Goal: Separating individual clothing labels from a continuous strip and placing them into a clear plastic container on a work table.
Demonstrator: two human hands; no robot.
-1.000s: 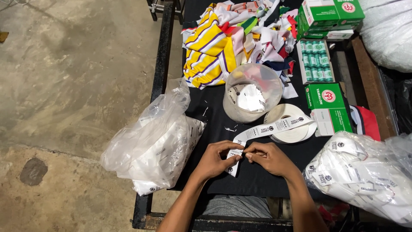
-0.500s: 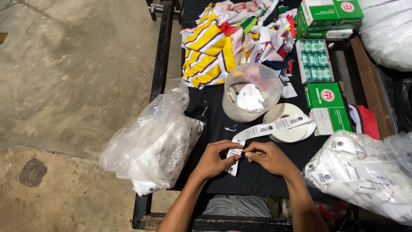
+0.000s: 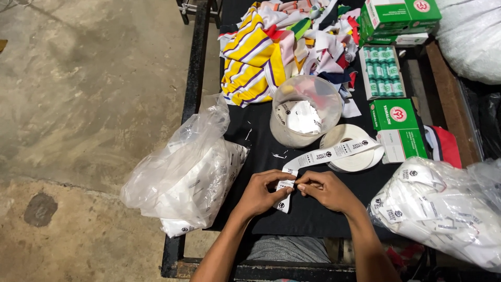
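While a white label strip (image 3: 334, 153) is drawn across the black desk (image 3: 313, 209), its near end is pinched between both hands just beside each other at the front edge. The left hand (image 3: 263, 192) is closed in a tight fingertip grip on that end, where the strip folds and a short piece hangs below the fingers. The right hand (image 3: 326, 189) is closed on the same end from the other side, thumb and forefinger pressed together. From the hands the strip is led up and to the right to a white roll (image 3: 355, 151) lying flat on the desk.

Just behind the roll a clear round plastic tub (image 3: 305, 112) is stood upright and open, with a loose heap of cut white labels seen inside it. At the left edge a clear plastic bag (image 3: 182, 172) is slumped half off the desk, filled with white labels. At the right a second clear bag (image 3: 443, 209) is packed with more of them. Farther back an open box (image 3: 382, 72) is filled with rows of green thread spools, and closed green boxes (image 3: 399, 128) are set near it. Striped fabric pieces (image 3: 271, 52) are piled at the far end.
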